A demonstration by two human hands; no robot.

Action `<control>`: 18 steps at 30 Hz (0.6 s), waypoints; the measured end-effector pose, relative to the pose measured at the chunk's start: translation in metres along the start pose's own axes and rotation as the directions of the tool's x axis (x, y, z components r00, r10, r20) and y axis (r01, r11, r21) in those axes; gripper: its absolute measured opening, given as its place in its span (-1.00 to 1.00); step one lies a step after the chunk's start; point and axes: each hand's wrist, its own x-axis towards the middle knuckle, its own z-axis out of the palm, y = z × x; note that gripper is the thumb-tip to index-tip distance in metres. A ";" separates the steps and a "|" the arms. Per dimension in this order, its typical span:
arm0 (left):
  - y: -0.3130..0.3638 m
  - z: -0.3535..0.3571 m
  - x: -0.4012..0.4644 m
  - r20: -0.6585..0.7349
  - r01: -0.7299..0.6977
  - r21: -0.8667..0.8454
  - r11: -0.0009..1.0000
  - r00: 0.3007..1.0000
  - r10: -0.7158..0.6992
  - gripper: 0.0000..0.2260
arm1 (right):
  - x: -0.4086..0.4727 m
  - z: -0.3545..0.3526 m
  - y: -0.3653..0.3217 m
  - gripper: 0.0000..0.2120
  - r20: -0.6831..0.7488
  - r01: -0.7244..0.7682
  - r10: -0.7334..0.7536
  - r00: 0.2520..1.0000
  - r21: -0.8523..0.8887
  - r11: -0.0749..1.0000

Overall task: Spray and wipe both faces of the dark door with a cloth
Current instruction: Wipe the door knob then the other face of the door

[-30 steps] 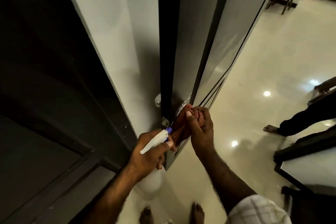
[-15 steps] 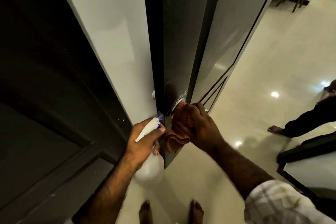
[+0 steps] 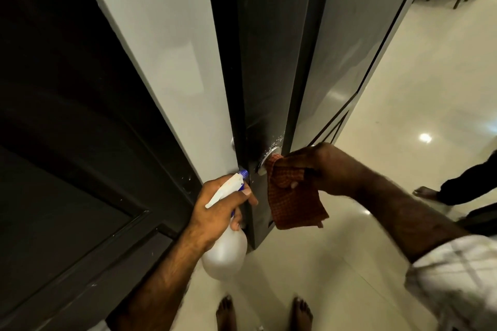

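At the door's (image 3: 271, 62) edge, the right hand (image 3: 320, 169) pinched an orange cloth (image 3: 291, 201) between thumb and curled fingers, its top corner touching the round metal knob (image 3: 270, 154). Left of that edge, the left hand (image 3: 217, 207) gripped a white bottle (image 3: 224, 255), fingers wrapped round its neck, nozzle near the door.

Right hand (image 3: 320, 169) drawn back rightward off the door's round metal knob (image 3: 269, 156); a second ago it was cupped over it. Orange checked cloth (image 3: 291, 196), earlier bunched on the knob, now hangs open below the fingers, one corner at the knob.
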 end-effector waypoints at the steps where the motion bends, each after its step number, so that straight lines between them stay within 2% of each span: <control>1: 0.001 -0.001 0.000 0.004 -0.003 0.002 1.000 1.000 0.003 -0.86 | 0.006 -0.006 0.001 -0.61 0.036 0.003 -0.003 0.999 0.018 1.000; 4: 0.005 -0.002 0.001 0.016 -0.018 -0.007 1.000 1.000 0.018 -0.86 | 0.018 -0.030 0.009 -0.72 0.078 -0.052 0.043 0.996 0.119 0.991; 5: 0.006 -0.003 0.001 0.016 -0.019 -0.002 1.000 1.000 0.019 -0.83 | 0.019 -0.040 0.012 -0.75 0.042 -0.092 0.086 0.995 0.192 0.977; 7: 0.008 -0.004 0.001 0.014 -0.015 0.019 1.000 1.000 0.015 -0.81 | 0.017 -0.054 0.016 -0.77 -0.117 -0.163 0.212 0.970 0.334 0.929; 8: 0.008 -0.005 0.001 0.009 -0.012 0.023 1.000 1.000 0.012 -0.82 | 0.016 -0.054 0.014 -0.80 -0.215 -0.211 0.313 0.925 0.395 0.894; 9: 0.009 -0.005 0.001 0.001 -0.009 0.023 1.000 1.000 0.009 -0.83 | 0.016 -0.046 0.008 -0.83 -0.304 -0.276 0.448 0.841 0.471 0.838; 11: 0.010 -0.005 0.000 -0.016 -0.005 0.023 1.000 1.000 0.005 -0.81 | 0.023 -0.013 -0.019 -0.83 -0.390 -0.346 0.700 0.599 0.662 0.664; 12: 0.011 -0.005 0.000 -0.025 -0.005 0.023 1.000 1.000 0.006 -0.81 | 0.029 0.009 -0.037 -0.82 -0.405 -0.337 0.758 0.512 0.717 0.611; 13: 0.011 -0.005 -0.001 -0.035 -0.005 0.020 1.000 0.999 0.006 -0.81 | 0.035 0.033 -0.056 -0.80 -0.428 -0.324 0.768 0.476 0.726 0.606; 16: 0.008 -0.009 -0.001 -0.070 -0.009 -0.023 1.000 0.998 0.007 -0.84 | 0.039 0.087 -0.093 -0.60 -0.536 -0.275 0.642 0.548 0.610 0.743; 18: 0.005 -0.014 -0.001 -0.074 -0.010 -0.049 0.999 0.997 0.007 -0.86 | 0.025 0.096 -0.085 -0.56 -0.587 -0.276 0.510 0.629 0.445 0.852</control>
